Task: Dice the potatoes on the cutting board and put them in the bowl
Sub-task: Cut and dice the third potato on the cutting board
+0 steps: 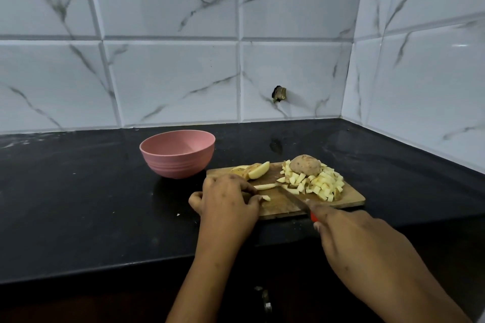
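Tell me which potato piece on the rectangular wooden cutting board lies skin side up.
The brown-skinned potato half at the board's far edge, among the pale diced cubes. The wedges and strips to its left show cut flesh.

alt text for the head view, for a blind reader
On a wooden cutting board, a left hand holds potato strips while the right hand grips a knife beside them. A pile of diced potato and a potato half lie at the board's right; a pink bowl stands beyond its left end.
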{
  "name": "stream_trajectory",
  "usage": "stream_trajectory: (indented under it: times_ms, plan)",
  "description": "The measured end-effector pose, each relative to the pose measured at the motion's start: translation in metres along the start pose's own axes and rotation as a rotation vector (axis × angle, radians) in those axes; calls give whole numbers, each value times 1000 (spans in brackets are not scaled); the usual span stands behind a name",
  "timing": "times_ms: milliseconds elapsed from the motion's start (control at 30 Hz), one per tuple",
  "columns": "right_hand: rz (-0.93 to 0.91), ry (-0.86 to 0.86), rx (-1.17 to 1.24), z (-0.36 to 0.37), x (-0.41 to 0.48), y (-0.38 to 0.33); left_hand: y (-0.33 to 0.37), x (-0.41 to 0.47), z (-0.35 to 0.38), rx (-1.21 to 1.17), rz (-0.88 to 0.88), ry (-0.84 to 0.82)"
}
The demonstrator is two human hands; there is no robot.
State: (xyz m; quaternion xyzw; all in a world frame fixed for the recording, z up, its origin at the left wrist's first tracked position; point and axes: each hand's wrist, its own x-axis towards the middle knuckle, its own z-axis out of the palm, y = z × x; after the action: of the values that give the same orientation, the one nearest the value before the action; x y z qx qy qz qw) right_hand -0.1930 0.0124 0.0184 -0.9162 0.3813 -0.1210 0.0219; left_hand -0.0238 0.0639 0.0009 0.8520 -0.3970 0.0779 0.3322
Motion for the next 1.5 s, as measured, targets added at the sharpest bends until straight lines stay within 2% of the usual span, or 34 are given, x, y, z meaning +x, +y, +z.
stream_trajectory:
  times_ms: [167,267,567,767,900,1067,1300,1500]
  plan:
    - [-41,69,75,-2,-3,2,1,1,-1,-2,14,-15]
    - [-57,43,95,-4,-2,1,-1,1,0,-52,24,25]
    - [-109,-43,176,-20,-15,6,0,9,7,5,88,-21]
    - [-135,-119,203,-29,-19,8,1,13,12,3,79,73]
    - [-133,-48,175,-24,-12,9,1,14,13,26,102,80]
    - [-32,78,116,-16,2,22,0,10,14,56,106,66]
    - [-46,87,177,-9,5,21,3,10,12,162,151,-61]
    - [-71,120,206,0,2,4,0,9,8,94,107,0]
